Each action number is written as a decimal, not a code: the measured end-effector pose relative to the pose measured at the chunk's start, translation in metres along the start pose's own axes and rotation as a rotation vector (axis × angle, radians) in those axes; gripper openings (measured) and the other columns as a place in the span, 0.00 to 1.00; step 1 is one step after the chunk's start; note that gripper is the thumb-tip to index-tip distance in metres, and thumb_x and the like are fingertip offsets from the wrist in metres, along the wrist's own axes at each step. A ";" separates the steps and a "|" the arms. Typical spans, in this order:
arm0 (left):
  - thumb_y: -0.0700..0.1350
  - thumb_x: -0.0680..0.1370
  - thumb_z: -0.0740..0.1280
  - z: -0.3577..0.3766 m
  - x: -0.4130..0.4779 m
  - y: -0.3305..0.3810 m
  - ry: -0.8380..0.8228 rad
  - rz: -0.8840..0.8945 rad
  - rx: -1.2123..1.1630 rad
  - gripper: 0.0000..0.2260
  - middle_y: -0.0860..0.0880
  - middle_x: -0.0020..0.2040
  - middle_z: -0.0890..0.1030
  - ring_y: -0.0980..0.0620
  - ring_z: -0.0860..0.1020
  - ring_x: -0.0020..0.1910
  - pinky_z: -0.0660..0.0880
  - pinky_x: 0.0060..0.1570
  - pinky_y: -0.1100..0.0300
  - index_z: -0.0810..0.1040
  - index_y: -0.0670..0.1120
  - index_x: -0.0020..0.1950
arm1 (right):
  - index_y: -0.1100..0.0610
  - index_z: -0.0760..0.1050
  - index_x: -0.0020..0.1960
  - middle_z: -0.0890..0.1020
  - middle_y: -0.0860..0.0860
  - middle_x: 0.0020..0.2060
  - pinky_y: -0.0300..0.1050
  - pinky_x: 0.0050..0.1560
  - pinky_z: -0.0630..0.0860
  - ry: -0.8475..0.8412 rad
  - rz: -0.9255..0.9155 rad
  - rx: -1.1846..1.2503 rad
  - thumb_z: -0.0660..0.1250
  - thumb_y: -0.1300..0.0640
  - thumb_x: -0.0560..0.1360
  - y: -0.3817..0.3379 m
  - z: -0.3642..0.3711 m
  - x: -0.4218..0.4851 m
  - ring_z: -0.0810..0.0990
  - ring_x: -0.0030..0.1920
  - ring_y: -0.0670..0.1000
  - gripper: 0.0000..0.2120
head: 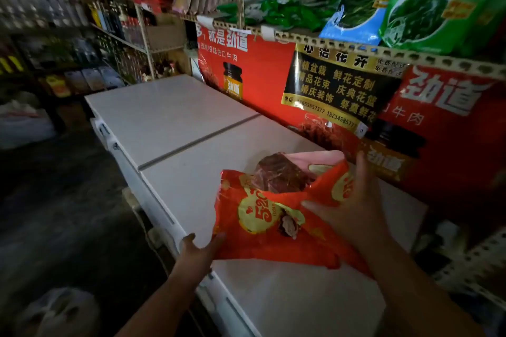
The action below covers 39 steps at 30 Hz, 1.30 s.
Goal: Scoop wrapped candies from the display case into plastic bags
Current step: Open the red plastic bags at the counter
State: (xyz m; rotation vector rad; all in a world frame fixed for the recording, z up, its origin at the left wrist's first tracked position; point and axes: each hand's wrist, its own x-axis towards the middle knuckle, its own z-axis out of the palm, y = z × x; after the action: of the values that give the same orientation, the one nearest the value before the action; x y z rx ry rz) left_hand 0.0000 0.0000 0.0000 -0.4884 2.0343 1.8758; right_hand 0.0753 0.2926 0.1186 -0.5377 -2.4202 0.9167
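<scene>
From the head view, your red plastic bag point(276, 216), printed with gold circles and "520", lies on the white lid of the chest freezer point(175, 115), which serves as your surface here. The bag sits on the lid section nearest you, toward the wall side, and its mouth gapes open away from you.

Your left hand point(198, 250) is at the bag's near-left corner, by the front edge of the freezer lid. Its fingers point(217, 238) touch the plastic there with the thumb spread apart, but you cannot tell from this angle whether they actually pinch the bag or only rest against it.

Your right hand point(353, 208) lies flat on top of the bag's right side, fingers splayed and not clenched, pressing on the plastic rather than gripping it.

Inside the bag's open mouth a dark reddish-brown lump point(282, 172) shows, with something pale pink point(320, 157) behind it; what either is cannot be told. No separate wrapped candies can be made out.

Beyond the bag, against the wall behind the freezer, hangs a red banner point(257, 68) with a black-and-yellow poster point(336, 90) over it. On the metal shelf point(356, 45) above the freezer stand green and blue packets point(427, 5).
</scene>
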 end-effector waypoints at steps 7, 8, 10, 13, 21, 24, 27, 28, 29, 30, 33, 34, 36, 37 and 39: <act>0.42 0.67 0.81 0.060 0.010 0.021 -0.059 0.137 -0.425 0.42 0.43 0.63 0.82 0.42 0.83 0.55 0.81 0.56 0.44 0.65 0.48 0.77 | 0.41 0.41 0.80 0.62 0.50 0.79 0.66 0.76 0.57 -0.214 -0.141 -0.203 0.73 0.21 0.49 -0.009 0.064 0.039 0.59 0.79 0.57 0.71; 0.38 0.69 0.79 0.068 0.010 0.026 -0.063 0.203 -0.445 0.36 0.44 0.60 0.84 0.43 0.84 0.54 0.82 0.51 0.48 0.69 0.48 0.75 | 0.41 0.40 0.80 0.59 0.51 0.80 0.65 0.75 0.58 -0.237 -0.143 -0.178 0.73 0.21 0.48 -0.007 0.070 0.041 0.58 0.79 0.57 0.72; 0.37 0.70 0.79 0.084 0.008 0.035 -0.110 0.281 -0.507 0.32 0.45 0.58 0.85 0.44 0.85 0.54 0.83 0.46 0.53 0.73 0.49 0.71 | 0.40 0.36 0.79 0.54 0.50 0.81 0.65 0.76 0.60 -0.298 -0.116 -0.150 0.74 0.21 0.47 -0.002 0.079 0.047 0.54 0.80 0.58 0.73; 0.42 0.68 0.81 0.101 0.003 0.029 -0.176 0.306 -0.622 0.34 0.43 0.62 0.82 0.42 0.82 0.60 0.80 0.56 0.44 0.72 0.49 0.71 | 0.39 0.34 0.79 0.52 0.48 0.82 0.62 0.76 0.61 -0.431 -0.079 -0.175 0.72 0.20 0.45 0.012 0.085 0.051 0.54 0.81 0.57 0.75; 0.55 0.79 0.70 0.142 0.018 0.030 -0.005 0.265 -0.286 0.15 0.47 0.51 0.87 0.47 0.85 0.53 0.81 0.56 0.48 0.84 0.45 0.56 | 0.50 0.75 0.68 0.82 0.51 0.61 0.50 0.66 0.75 -0.398 -0.285 -0.257 0.67 0.37 0.69 0.044 0.108 0.072 0.79 0.64 0.55 0.31; 0.52 0.82 0.66 0.147 0.028 0.057 -0.008 0.238 -0.310 0.11 0.49 0.47 0.87 0.49 0.86 0.48 0.80 0.49 0.53 0.84 0.47 0.50 | 0.54 0.79 0.62 0.83 0.54 0.58 0.47 0.63 0.75 -0.358 -0.270 -0.166 0.68 0.45 0.74 0.050 0.115 0.078 0.81 0.61 0.57 0.20; 0.47 0.83 0.65 0.152 0.027 0.082 -0.030 0.301 -0.399 0.09 0.48 0.48 0.87 0.48 0.86 0.50 0.81 0.46 0.58 0.85 0.48 0.50 | 0.56 0.78 0.61 0.84 0.55 0.56 0.41 0.57 0.72 -0.312 -0.163 -0.013 0.67 0.47 0.78 0.052 0.115 0.080 0.82 0.59 0.56 0.17; 0.45 0.83 0.66 0.154 0.025 0.090 -0.047 0.364 -0.403 0.08 0.48 0.49 0.87 0.48 0.85 0.50 0.80 0.45 0.60 0.85 0.48 0.50 | 0.55 0.78 0.61 0.84 0.54 0.56 0.37 0.55 0.70 -0.279 -0.139 0.060 0.66 0.46 0.79 0.049 0.112 0.080 0.81 0.59 0.53 0.16; 0.43 0.83 0.66 0.156 0.022 0.099 -0.066 0.461 -0.388 0.07 0.48 0.48 0.87 0.49 0.85 0.49 0.80 0.45 0.61 0.84 0.47 0.50 | 0.52 0.77 0.60 0.85 0.51 0.54 0.33 0.52 0.67 -0.227 -0.134 0.123 0.65 0.46 0.78 0.044 0.108 0.079 0.81 0.56 0.49 0.14; 0.41 0.81 0.67 0.156 0.019 0.109 -0.085 0.583 -0.349 0.06 0.49 0.47 0.87 0.51 0.85 0.47 0.80 0.45 0.61 0.84 0.46 0.51 | 0.46 0.75 0.56 0.85 0.47 0.50 0.30 0.48 0.66 -0.175 -0.139 0.171 0.64 0.45 0.77 0.039 0.104 0.079 0.80 0.52 0.47 0.10; 0.36 0.73 0.65 0.160 0.011 0.133 -0.144 0.900 -0.197 0.15 0.49 0.51 0.85 0.50 0.84 0.50 0.80 0.49 0.54 0.81 0.43 0.59 | 0.38 0.68 0.50 0.82 0.41 0.41 0.40 0.46 0.76 -0.142 -0.087 0.297 0.63 0.41 0.69 0.021 0.093 0.077 0.83 0.44 0.46 0.10; 0.35 0.71 0.64 0.161 0.011 0.137 -0.134 0.942 -0.134 0.16 0.53 0.49 0.85 0.54 0.84 0.47 0.79 0.46 0.55 0.82 0.46 0.56 | 0.36 0.68 0.50 0.82 0.42 0.40 0.46 0.46 0.79 -0.130 -0.058 0.331 0.64 0.40 0.68 0.016 0.091 0.076 0.83 0.43 0.46 0.12; 0.35 0.69 0.63 0.158 0.015 0.138 -0.100 0.909 -0.056 0.12 0.58 0.35 0.81 0.60 0.78 0.33 0.74 0.34 0.60 0.81 0.51 0.41 | 0.34 0.68 0.50 0.83 0.40 0.41 0.49 0.43 0.81 -0.078 -0.033 0.361 0.69 0.37 0.65 0.009 0.093 0.074 0.84 0.42 0.43 0.16; 0.35 0.69 0.63 0.155 0.017 0.137 -0.108 0.854 -0.068 0.13 0.57 0.33 0.81 0.59 0.77 0.31 0.74 0.32 0.59 0.82 0.52 0.37 | 0.34 0.68 0.51 0.83 0.38 0.42 0.48 0.42 0.82 -0.064 -0.029 0.360 0.72 0.35 0.64 0.007 0.095 0.072 0.84 0.40 0.41 0.19; 0.34 0.68 0.63 0.149 0.020 0.136 -0.102 0.790 -0.092 0.16 0.53 0.39 0.85 0.54 0.83 0.38 0.78 0.39 0.56 0.85 0.52 0.39 | 0.35 0.70 0.51 0.83 0.34 0.42 0.48 0.41 0.83 -0.073 -0.019 0.340 0.75 0.33 0.60 0.006 0.099 0.070 0.84 0.39 0.38 0.24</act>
State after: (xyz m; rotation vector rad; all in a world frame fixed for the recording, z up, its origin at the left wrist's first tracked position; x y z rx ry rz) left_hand -0.0793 0.1579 0.0989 0.4674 2.2607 2.3420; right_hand -0.0361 0.2829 0.0713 -0.3594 -2.2581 1.3247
